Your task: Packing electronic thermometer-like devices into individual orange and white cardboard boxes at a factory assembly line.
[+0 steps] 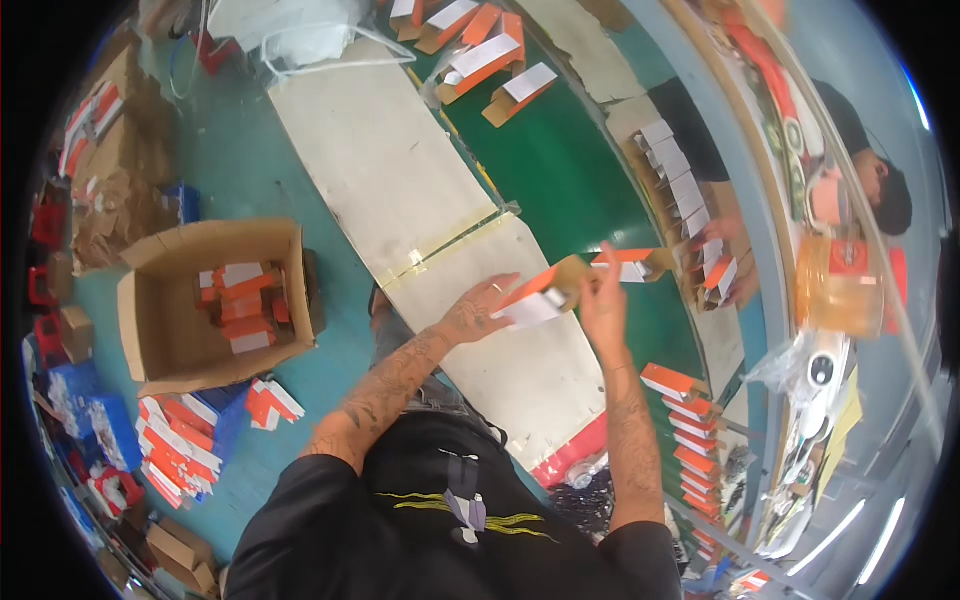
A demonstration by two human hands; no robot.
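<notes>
Two hands, left hand [478, 312] and right hand [603, 300], fingers pinching one orange-white carton [540, 297].

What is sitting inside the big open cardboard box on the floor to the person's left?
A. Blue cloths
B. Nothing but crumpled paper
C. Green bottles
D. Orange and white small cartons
D. The cardboard box holds a heap of orange and white small cartons, the same kind as the carton that the person's left hand and right hand are handling.
</notes>
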